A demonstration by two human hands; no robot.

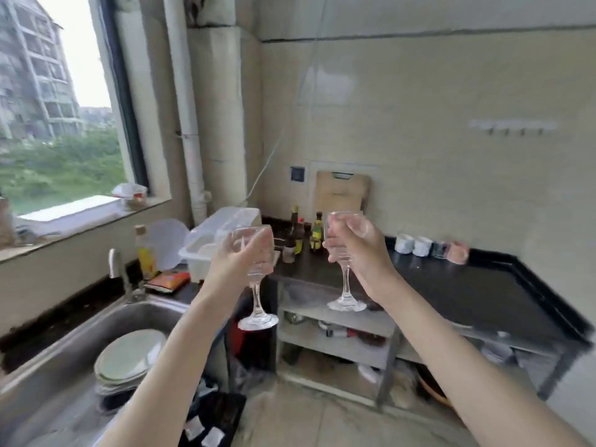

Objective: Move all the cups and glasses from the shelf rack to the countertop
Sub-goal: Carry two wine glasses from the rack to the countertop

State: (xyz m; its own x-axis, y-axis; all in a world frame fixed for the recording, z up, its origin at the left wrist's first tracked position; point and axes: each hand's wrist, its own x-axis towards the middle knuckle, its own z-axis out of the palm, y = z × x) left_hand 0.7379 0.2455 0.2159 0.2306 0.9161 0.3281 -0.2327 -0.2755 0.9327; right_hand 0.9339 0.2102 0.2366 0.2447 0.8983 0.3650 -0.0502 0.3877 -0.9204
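Observation:
My left hand point(240, 264) grips the bowl of a clear stemmed wine glass point(258, 298), held upright in the air over the gap between sink and counter. In my right hand point(358, 250) a second clear wine glass point(345, 285) is gripped by its bowl, its foot hovering just above the front left part of the black countertop point(467, 295). At the back of that counter stand two white cups point(412, 245), a small clear glass point(439, 249) and a pink cup point(458, 252). The shelf rack is out of view.
Sauce bottles point(301, 233) and a cutting board point(342, 191) stand at the counter's back left. A white dish rack point(216, 243) sits by the steel sink point(80, 346), which holds stacked plates point(129, 359). Open shelves point(335, 321) with clutter lie under the counter.

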